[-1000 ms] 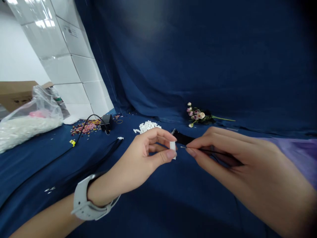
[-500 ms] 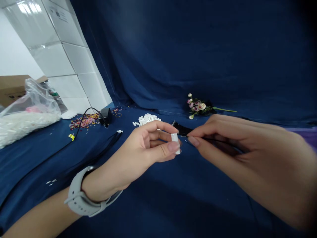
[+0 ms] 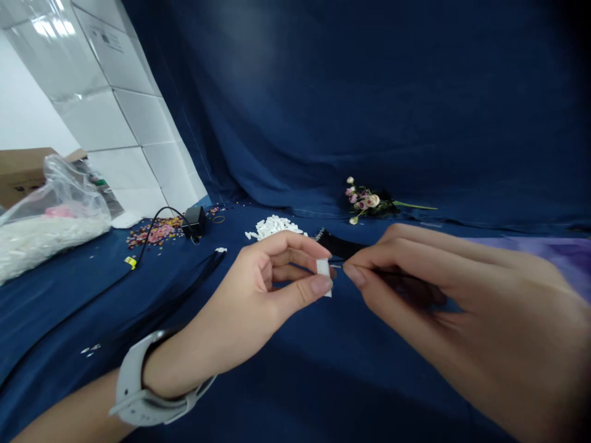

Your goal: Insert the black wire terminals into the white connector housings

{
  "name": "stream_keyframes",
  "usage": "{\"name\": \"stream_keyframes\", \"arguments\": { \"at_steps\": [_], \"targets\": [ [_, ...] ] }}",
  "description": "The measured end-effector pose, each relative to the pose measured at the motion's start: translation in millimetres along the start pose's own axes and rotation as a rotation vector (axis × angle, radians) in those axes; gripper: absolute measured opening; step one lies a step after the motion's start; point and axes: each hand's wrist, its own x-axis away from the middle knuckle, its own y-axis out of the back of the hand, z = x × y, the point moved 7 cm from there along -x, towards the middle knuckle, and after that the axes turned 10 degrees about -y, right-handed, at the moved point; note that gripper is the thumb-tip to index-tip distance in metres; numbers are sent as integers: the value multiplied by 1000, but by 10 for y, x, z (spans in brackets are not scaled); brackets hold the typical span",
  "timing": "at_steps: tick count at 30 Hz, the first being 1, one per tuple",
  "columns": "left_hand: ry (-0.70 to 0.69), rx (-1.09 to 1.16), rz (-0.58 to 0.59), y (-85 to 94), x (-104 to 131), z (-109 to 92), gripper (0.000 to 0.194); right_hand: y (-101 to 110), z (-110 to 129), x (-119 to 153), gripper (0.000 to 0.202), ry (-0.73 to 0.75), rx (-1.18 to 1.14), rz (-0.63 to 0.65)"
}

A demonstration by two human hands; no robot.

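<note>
Between the thumb and fingers of my left hand is a small white connector housing, its slotted face turned up. My right hand pinches a thin black wire; its bare metal tip points left at the housing, a small gap apart as far as I can see. Behind the right fingertips lies a bundle of black wires with metal ends. A pile of white connector housings lies beyond my left hand. To the left, other black wires end in a white connector.
A clear bag of white pieces stands at the left by a cardboard box. Nearby are colourful beads, a black power adapter and its cable. Artificial flowers lie at the back on blue cloth.
The view has shifted slightly, so the scene sits a little lower and to the left. The wire tip in my right hand now shows level with the housing's upper part. Both grips stay the same.
</note>
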Motion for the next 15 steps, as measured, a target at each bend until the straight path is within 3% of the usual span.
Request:
{"name": "stream_keyframes", "arguments": {
  "at_steps": [15],
  "targets": [
    [-40,-5,-46,2,19,7,16,27,97,100,13,22,66,-72]
  ]
}}
